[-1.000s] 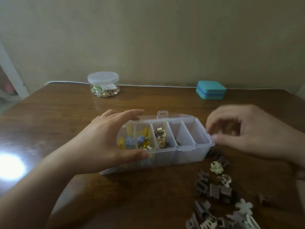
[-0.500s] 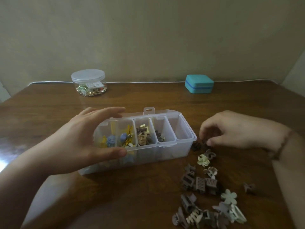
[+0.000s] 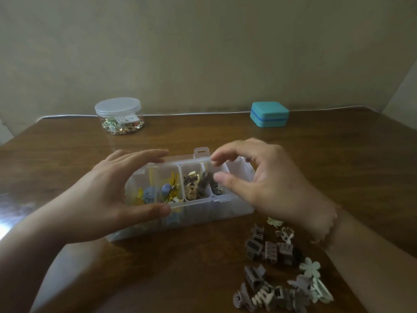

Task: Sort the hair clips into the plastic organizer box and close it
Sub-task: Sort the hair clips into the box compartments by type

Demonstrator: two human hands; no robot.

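The clear plastic organizer box (image 3: 198, 212) lies open in the middle of the wooden table, its lid (image 3: 200, 152) folded back. My left hand (image 3: 108, 190) grips its left end, thumb on the front wall and fingers over the back rim. Yellow and blue clips (image 3: 155, 192) fill the left compartments, and beige and brown ones (image 3: 191, 185) lie in the middle. My right hand (image 3: 266, 184) hovers over the right compartments with thumb and fingers apart. A dark brown clip (image 3: 205, 182) sits just off its fingertips, at a divider. Several loose grey, brown and pale flower clips (image 3: 270, 247) lie front right.
A round clear jar (image 3: 118, 116) of shiny small items stands at the back left. At the back right sits a small teal case (image 3: 269, 114). A white cable (image 3: 191, 114) runs along the table's far edge by the wall.
My right hand came up from the loose clips beside the box and now hangs over the right compartments with its fingers spread. A dark clip now shows there. The left hand stayed on the box.
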